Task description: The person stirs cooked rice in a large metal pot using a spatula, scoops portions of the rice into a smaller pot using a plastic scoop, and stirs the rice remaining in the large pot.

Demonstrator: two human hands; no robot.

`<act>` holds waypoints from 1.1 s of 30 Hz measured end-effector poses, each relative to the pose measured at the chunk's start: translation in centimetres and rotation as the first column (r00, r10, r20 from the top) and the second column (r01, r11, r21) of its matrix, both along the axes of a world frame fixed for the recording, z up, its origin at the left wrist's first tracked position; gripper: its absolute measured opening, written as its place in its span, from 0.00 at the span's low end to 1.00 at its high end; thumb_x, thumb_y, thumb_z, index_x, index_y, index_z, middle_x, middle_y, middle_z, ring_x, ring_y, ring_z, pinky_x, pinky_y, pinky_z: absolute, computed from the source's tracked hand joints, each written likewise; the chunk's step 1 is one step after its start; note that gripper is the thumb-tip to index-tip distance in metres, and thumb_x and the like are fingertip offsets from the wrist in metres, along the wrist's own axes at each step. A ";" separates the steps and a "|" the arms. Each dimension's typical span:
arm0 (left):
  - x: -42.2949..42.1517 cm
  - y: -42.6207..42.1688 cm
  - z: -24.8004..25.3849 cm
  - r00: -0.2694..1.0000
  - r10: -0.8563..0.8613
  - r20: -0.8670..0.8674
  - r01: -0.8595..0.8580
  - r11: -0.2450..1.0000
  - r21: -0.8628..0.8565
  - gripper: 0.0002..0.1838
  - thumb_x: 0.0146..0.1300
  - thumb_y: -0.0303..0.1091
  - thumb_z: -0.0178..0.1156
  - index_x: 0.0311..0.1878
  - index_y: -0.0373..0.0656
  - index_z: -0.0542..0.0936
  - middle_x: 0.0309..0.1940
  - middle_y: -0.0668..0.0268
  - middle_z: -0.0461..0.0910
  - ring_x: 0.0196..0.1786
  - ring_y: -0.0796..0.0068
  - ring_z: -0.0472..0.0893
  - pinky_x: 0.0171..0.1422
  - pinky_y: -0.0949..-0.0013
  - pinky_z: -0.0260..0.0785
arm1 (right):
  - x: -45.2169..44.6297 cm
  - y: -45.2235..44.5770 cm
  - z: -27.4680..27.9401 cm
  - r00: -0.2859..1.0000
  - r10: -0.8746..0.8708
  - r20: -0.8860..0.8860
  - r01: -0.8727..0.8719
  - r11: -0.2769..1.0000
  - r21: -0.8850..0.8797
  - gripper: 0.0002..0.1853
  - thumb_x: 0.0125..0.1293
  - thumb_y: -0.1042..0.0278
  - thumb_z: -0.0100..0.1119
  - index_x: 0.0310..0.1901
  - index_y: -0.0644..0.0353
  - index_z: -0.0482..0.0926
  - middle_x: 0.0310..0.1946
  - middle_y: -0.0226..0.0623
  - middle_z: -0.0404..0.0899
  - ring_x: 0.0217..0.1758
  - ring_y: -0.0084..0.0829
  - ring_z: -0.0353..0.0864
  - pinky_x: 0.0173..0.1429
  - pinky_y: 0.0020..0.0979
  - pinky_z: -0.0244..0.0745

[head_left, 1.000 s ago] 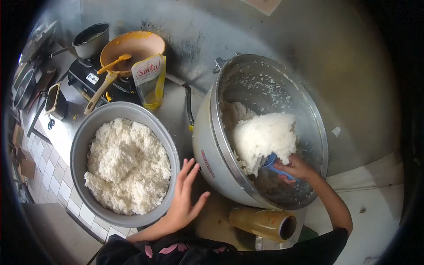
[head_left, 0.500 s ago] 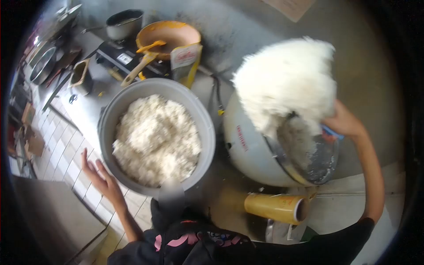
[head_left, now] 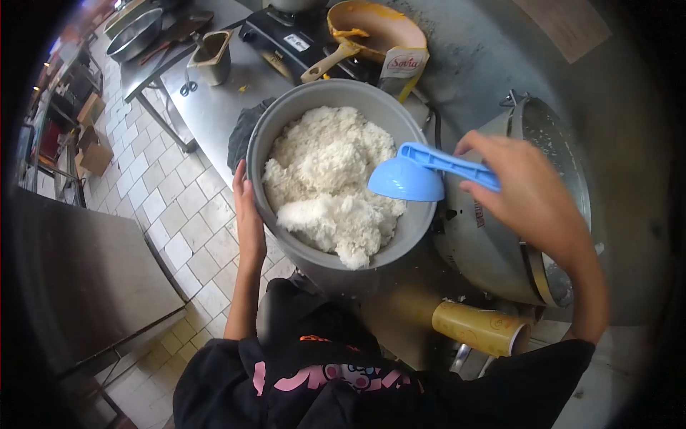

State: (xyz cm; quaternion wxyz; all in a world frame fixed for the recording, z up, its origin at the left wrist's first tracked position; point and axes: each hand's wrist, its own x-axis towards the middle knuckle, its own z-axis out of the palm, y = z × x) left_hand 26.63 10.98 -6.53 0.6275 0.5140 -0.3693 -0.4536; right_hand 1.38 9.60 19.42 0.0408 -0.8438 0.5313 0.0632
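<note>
A deep grey pot [head_left: 268, 132] heaped with cooked white rice [head_left: 332, 168] stands in front of me. My right hand [head_left: 525, 189] grips the handle of a blue rice scoop [head_left: 407, 179]. The scoop is turned over, its round back facing up, above the pot's right side. My left hand [head_left: 249, 218] lies along the outside of the pot's left wall with its fingers stretched out. To the right, a large metal rice container [head_left: 482, 239] lies tilted, its mouth away from the pot and partly behind my right arm. Rice grains cling inside it.
A yellow cylinder [head_left: 475, 327] lies near the front right. Behind the pot are a black portable stove [head_left: 293, 39], an orange-smeared pan [head_left: 400, 32], a Sovia packet [head_left: 404, 64] and a square metal container [head_left: 212, 61]. A steel cabinet [head_left: 86, 279] stands at left.
My right hand has swung left from the container to the pot with the scoop. The big rice lump has left the scoop and more rice lies in the pot. My left hand now touches the pot.
</note>
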 end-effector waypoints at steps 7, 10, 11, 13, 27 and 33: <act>-1.3 -0.5 -0.8 0.952 0.165 0.258 -0.141 0.984 -0.107 0.26 0.71 0.42 0.34 0.67 0.40 0.49 0.66 0.54 0.52 0.67 0.58 0.55 0.69 0.62 0.45 | 1.0 0.1 -5.0 0.912 -0.013 0.410 -0.021 0.997 0.079 0.13 0.50 0.73 0.64 0.38 0.63 0.75 0.33 0.37 0.71 0.34 0.31 0.74 0.38 0.28 0.67; -0.9 -1.0 -1.4 0.947 0.175 0.270 -0.142 0.980 -0.137 0.26 0.71 0.42 0.33 0.68 0.40 0.48 0.66 0.53 0.52 0.67 0.56 0.55 0.68 0.61 0.47 | 2.1 -0.9 -7.4 0.819 0.023 0.574 -0.049 0.998 0.029 0.12 0.52 0.71 0.64 0.38 0.64 0.75 0.36 0.36 0.71 0.36 0.26 0.74 0.39 0.28 0.68; -0.9 -1.0 -1.5 0.948 0.170 0.269 -0.136 0.981 -0.140 0.26 0.71 0.42 0.33 0.68 0.40 0.48 0.65 0.52 0.52 0.67 0.56 0.55 0.68 0.61 0.47 | 2.1 -1.4 -9.2 0.690 0.023 0.723 -0.071 0.997 0.036 0.13 0.52 0.72 0.64 0.38 0.64 0.74 0.35 0.37 0.72 0.36 0.28 0.75 0.41 0.29 0.69; -1.1 -0.9 -1.5 0.950 0.178 0.256 -0.146 0.980 -0.137 0.26 0.71 0.42 0.33 0.68 0.41 0.48 0.65 0.52 0.52 0.66 0.56 0.55 0.68 0.61 0.46 | 2.4 -2.5 -13.4 0.546 0.021 0.837 -0.106 0.993 0.045 0.13 0.52 0.72 0.64 0.38 0.65 0.73 0.35 0.38 0.74 0.37 0.30 0.76 0.43 0.30 0.70; -0.9 -0.4 -0.8 0.958 0.183 0.220 -0.163 0.981 -0.107 0.26 0.70 0.41 0.36 0.67 0.41 0.49 0.54 0.46 0.67 0.57 0.56 0.68 0.62 0.64 0.56 | 2.0 -0.2 -7.1 -0.367 0.167 0.915 -0.101 0.971 -0.218 0.11 0.61 0.64 0.42 0.22 0.51 0.56 0.10 0.24 0.57 0.12 0.15 0.52 0.19 0.19 0.48; -0.7 -0.4 -1.5 0.946 0.199 0.257 -0.165 0.975 -0.147 0.25 0.71 0.41 0.36 0.67 0.43 0.49 0.57 0.41 0.64 0.62 0.50 0.64 0.65 0.60 0.53 | 2.9 -4.2 -16.4 -0.008 0.116 0.993 -0.061 0.991 -0.116 0.09 0.64 0.65 0.44 0.26 0.52 0.61 0.11 0.24 0.63 0.11 0.16 0.58 0.15 0.21 0.55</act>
